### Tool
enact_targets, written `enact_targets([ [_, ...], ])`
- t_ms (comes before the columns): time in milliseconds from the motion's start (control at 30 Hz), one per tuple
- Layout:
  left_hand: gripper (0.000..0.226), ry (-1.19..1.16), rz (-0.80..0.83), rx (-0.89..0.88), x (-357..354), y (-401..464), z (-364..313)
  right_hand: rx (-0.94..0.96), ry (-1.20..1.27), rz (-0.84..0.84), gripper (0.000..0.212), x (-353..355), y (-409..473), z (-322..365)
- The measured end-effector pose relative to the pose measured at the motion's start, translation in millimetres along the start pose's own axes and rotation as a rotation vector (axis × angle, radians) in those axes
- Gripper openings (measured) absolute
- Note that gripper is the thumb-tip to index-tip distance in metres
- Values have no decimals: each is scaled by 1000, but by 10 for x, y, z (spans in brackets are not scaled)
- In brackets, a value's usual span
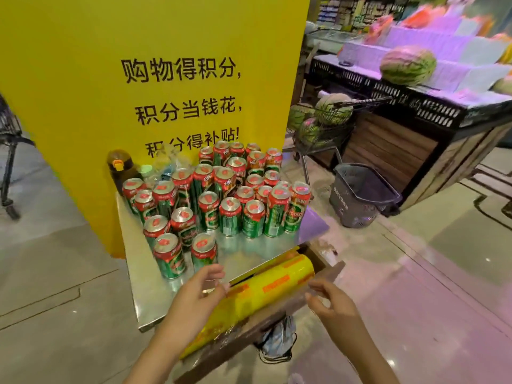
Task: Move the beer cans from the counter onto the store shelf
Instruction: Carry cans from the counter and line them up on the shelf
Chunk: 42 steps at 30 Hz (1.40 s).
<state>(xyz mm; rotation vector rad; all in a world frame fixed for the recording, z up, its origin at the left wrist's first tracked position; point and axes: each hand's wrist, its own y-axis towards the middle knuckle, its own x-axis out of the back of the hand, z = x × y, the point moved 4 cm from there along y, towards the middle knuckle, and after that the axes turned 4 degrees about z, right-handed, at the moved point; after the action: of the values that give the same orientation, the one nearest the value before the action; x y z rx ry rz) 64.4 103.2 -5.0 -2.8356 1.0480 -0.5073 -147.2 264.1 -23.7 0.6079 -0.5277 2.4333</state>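
Note:
Several green beer cans with red tops (231, 214) stand packed together on a steel counter (130, 253) in front of a yellow sign. At the counter's front edge a yellow roll of cling film (271, 289) lies in a brown cardboard box (329, 270). My left hand (199, 297) is at the roll's left side, thumb and fingers pinching what looks like the clear film's edge. My right hand (329, 303) is at the roll's right end with its fingers curled in a pinch on the film. Neither hand touches a can. No store shelf for the cans is in view.
A dark bottle with an orange cap (117, 167) stands at the counter's back left. A grey shopping basket (360, 195) sits on the floor to the right, beside a cart with watermelons (327, 120) and a fruit stand (410, 112). The yellow sign (155, 65) walls off the back.

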Motion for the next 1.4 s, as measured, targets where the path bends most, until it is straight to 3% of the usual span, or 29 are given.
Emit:
enact_targets([
  [167,23,-30,-204,84,-226,390,-21,123,-30,115,28,504,913,117],
  [233,24,-14,-266,98,-347,524,-59,153,-38,144,19,683,1202,131],
  [333,25,-13,-317,114,-512,748,-151,176,-62,168,32,853,1600,89],
  [567,46,117,-209,80,-802,1491,-538,121,18,219,72,811,2222,14],
  [800,85,382,-162,-123,-884,2324,-699,140,111,227,106,551,2736,222],
  [933,90,385,-82,-162,-1001,2534,-656,179,211,190,80,521,2878,269],
  [1033,91,437,-88,-134,-1033,2595,-596,204,253,199,72,507,2911,257],
  [1400,88,502,-101,-73,-1070,2646,-669,199,183,273,69,492,3058,161],
])
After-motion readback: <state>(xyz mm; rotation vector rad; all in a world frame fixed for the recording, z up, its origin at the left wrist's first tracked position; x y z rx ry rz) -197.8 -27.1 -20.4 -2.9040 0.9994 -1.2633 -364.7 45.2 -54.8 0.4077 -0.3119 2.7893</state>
